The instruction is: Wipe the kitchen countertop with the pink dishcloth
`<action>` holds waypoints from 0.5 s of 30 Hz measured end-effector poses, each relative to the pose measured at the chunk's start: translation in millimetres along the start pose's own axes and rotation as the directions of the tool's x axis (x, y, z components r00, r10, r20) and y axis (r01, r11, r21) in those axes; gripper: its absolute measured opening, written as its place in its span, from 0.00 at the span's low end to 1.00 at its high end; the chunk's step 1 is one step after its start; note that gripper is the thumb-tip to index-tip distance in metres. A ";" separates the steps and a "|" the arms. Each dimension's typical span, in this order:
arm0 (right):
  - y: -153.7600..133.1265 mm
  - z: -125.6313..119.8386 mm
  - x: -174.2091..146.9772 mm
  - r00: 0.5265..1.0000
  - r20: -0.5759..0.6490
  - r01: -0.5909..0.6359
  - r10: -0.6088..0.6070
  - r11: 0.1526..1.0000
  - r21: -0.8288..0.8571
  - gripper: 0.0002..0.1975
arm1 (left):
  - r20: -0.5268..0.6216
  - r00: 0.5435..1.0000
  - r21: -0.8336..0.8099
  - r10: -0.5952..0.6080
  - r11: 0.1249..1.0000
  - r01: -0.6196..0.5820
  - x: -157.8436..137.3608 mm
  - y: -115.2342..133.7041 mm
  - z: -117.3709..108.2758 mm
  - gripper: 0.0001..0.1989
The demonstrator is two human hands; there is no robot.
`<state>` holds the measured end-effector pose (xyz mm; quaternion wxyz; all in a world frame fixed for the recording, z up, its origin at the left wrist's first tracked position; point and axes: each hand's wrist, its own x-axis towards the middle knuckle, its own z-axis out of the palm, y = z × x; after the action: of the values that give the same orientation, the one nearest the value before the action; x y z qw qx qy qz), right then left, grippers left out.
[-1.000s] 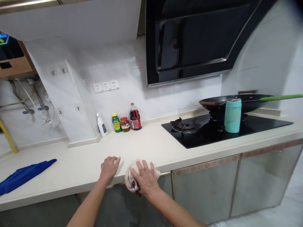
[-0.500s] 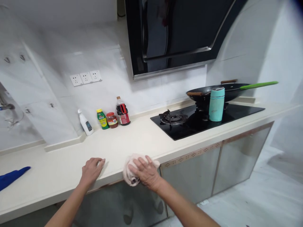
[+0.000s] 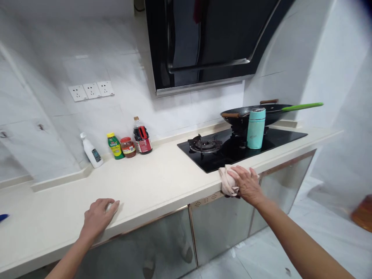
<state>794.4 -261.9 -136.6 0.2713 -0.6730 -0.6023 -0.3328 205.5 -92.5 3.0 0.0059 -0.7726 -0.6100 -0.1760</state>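
Note:
My right hand [image 3: 246, 184] presses a pale pink cloth [image 3: 228, 181] over the counter's front edge, just in front of the gas hob [image 3: 241, 155]. The cloth is bunched under the fingers, and part of it hangs down the edge. My left hand [image 3: 99, 217] rests on the cream countertop [image 3: 151, 182] near the front edge at the left. Its fingers are loosely bent with the thumb apart, and nothing shows in it. A turquoise flask [image 3: 256, 130] stands upright on the hob, beyond my right hand.
Against the wall stand a white spray bottle [image 3: 91, 151], a green-yellow bottle [image 3: 115, 146], a red-lidded jar [image 3: 128, 148] and a dark sauce bottle [image 3: 142, 137]. A wok [image 3: 270, 113] with a green-handled utensil [image 3: 303, 107] sits on the rear burner. The range hood [image 3: 209, 38] hangs above.
My right hand has slid the cloth rightward along the counter's front edge, up to the hob. The view has turned right; my left hand still rests on the counter.

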 end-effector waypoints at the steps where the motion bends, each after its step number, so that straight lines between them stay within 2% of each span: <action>1: 4.9 -1.1 -0.7 0.999 0.003 -0.054 0.054 0.998 -0.025 0.32 | 0.001 1.000 0.002 -0.004 1.000 0.004 0.1 1.4 -0.8 0.29; 4: -6.5 -2.2 1.4 0.988 0.015 -0.154 0.156 0.985 -0.083 0.32 | 0.007 1.000 0.015 -0.001 1.000 0.001 1.1 4.1 -2.5 0.29; 6: -35.5 -0.4 5.2 0.986 0.021 -0.160 0.163 0.983 -0.090 0.32 | 0.017 1.000 0.019 0.002 1.000 -0.002 3.0 3.1 -2.1 0.30; 8: -76.5 3.0 9.7 0.992 0.010 -0.126 0.127 0.990 -0.069 0.31 | 0.023 1.000 0.021 -0.004 1.000 0.004 6.1 -0.4 -0.2 0.30; 12: -155.4 8.5 21.9 0.992 -0.088 0.088 -0.087 0.996 0.013 0.26 | 0.019 1.000 0.018 -0.004 1.000 0.003 14.8 -11.7 6.5 0.30; 15: -172.0 7.7 30.0 0.946 -0.172 0.288 -0.276 0.956 0.052 0.25 | 0.010 1.000 0.015 -0.012 1.000 0.012 20.7 -19.9 11.2 0.30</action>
<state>626.4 -215.3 -124.4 0.2949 -0.5394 -0.6805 -0.3987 193.6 -65.4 -5.8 0.0073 -0.7697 -0.6160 -0.1675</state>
